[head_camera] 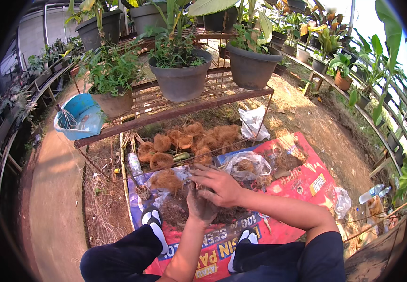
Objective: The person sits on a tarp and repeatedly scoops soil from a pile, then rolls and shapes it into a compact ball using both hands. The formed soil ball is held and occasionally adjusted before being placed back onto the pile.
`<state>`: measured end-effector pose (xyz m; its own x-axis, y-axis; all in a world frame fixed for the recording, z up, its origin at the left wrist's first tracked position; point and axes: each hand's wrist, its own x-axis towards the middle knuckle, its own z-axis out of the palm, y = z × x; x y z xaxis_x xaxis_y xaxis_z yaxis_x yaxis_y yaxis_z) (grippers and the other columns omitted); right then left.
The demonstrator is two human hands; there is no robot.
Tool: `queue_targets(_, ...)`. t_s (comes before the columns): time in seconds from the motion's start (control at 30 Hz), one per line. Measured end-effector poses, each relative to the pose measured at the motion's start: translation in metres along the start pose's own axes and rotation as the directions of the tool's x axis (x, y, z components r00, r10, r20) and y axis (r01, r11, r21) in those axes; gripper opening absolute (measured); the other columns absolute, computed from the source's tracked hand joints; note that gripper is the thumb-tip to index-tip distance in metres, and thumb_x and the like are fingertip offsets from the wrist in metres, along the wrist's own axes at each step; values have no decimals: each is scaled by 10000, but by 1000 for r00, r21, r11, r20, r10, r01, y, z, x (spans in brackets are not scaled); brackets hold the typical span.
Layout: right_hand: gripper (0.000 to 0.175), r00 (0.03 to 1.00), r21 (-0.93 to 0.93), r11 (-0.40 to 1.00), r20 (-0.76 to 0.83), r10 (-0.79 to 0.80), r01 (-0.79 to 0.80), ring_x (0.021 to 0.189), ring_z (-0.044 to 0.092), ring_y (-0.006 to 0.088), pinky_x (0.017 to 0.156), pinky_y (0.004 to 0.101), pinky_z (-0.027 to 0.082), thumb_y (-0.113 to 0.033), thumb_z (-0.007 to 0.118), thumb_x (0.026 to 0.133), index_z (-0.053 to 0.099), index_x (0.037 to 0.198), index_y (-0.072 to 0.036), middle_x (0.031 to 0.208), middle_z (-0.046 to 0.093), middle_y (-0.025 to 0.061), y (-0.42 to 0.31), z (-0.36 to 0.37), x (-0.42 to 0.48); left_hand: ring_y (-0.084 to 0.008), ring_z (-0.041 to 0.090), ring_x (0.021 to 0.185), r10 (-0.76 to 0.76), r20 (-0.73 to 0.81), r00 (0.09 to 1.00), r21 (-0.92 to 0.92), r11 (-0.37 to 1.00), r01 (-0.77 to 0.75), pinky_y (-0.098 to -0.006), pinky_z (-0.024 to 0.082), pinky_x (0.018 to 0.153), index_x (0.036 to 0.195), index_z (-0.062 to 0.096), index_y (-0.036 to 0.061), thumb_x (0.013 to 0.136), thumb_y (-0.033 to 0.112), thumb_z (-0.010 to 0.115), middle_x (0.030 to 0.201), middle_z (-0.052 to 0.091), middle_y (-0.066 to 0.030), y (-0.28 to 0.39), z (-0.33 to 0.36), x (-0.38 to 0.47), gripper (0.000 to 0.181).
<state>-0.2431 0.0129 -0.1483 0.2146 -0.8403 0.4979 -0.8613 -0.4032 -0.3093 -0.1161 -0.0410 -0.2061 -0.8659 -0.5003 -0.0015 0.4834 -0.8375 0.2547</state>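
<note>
My left hand [200, 208] is soiled dark and held up with its palm turned towards my right hand [221, 185]. The right hand lies across it, its fingers extended over the left fingers. Whether anything sits between the palms is hidden. Below both hands is a heap of dark soil [175, 210] on a red and blue printed plastic sheet [281, 225]. A tuft of brown coconut fibre [167, 180] lies just beyond the left hand. Past the right hand rests a clear plastic bag [259, 165] with some fibre in it.
Several fibre nests [161, 160] lie beneath a rusty metal rack [175, 116] bearing potted plants [182, 77]. On its left corner sits a blue dustpan-like container [80, 118]. A plastic bottle [134, 164] and a white bag [253, 123] flank the nests. My feet stand on the sheet.
</note>
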Motion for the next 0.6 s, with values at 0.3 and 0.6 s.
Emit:
queue_targets(0.3,563,937,-17,942,104,-332,336,1497,425,357,1193,539,389,-387,574,1019,541,1494,-86,1593,483,132,14,1,-24,-326,459,1460,-2,283,959,63,998,-16,-439,362,1240,1583,396,79,1030,669,386,1603,458,-119,23,-30,6,809)
queue_targets(0.6,636,999,32,999,45,1,-2,1527,347,427,1237,549,310,-391,582,1014,471,1540,-52,1613,437,190,-11,5,8,-315,328,1540,32,45,998,88,995,-36,-513,291,1258,1641,272,85,964,745,472,1679,318,-134,8,3,-6,967)
